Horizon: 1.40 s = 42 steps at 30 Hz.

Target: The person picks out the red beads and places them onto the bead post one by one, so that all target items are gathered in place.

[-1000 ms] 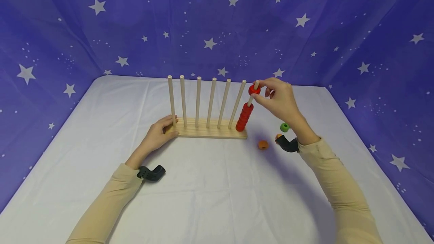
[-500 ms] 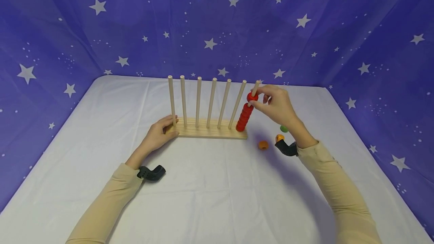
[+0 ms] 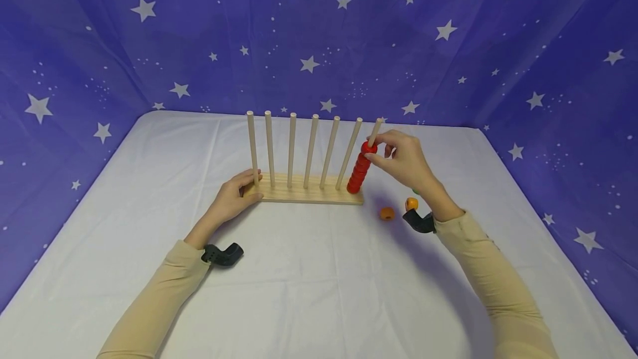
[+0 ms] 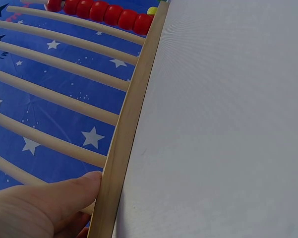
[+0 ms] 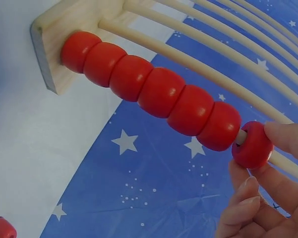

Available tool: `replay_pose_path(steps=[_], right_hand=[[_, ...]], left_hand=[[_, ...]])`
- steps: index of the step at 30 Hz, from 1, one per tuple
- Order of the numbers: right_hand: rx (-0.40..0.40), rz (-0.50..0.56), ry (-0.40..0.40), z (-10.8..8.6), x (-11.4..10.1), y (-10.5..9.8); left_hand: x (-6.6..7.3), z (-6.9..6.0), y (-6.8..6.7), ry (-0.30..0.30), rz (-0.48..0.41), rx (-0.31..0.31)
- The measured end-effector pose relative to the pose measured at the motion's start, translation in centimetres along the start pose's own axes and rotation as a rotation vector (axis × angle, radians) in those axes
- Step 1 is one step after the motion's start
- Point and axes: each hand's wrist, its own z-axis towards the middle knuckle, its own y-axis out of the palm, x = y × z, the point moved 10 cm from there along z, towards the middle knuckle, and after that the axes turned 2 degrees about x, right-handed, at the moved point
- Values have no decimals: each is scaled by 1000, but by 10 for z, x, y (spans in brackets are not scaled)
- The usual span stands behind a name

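Note:
A wooden bead rack stands mid-table, with several upright pegs on its base. My left hand grips the left end of the base, and in the left wrist view its thumb presses against the board. On the rightmost peg sits a stack of red beads. My right hand pinches one more red bead threaded on that peg, between thumb and fingers. A narrow bit of peg shows between this bead and the stack in the right wrist view.
Two orange beads, a nearer bead and a farther bead, lie on the white tablecloth right of the rack. A green bead is mostly hidden by the right wrist. Behind hangs a purple star-patterned cloth.
My right hand has slid the pinched red bead down the rightmost peg, from near its tip to just above the stack. The left hand and rack have not moved.

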Motion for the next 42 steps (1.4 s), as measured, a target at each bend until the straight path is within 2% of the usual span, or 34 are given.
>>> replay_pose_path(steps=[4, 9, 12, 19, 30, 36, 42], right_hand=[[1, -1, -1, -1, 0, 1], [0, -5, 6, -2, 1, 3], [-3, -6, 8, -3, 2, 4], [-3, -2, 7, -5, 6, 6], [-54, -26, 67, -13, 21, 3], [-56, -55, 114, -15, 38, -2], [-10, -75, 160, -16, 59, -11]], left_hand=[[1, 0, 0, 1, -6, 3], [-5, 3, 4, -59, 10, -39], [-6, 3, 5, -72, 21, -48], [-6, 2, 5, -76, 11, -49], [-5, 2, 5, -75, 13, -50], [-5, 1, 4, -76, 8, -48], [-4, 2, 4, -79, 16, -52]])
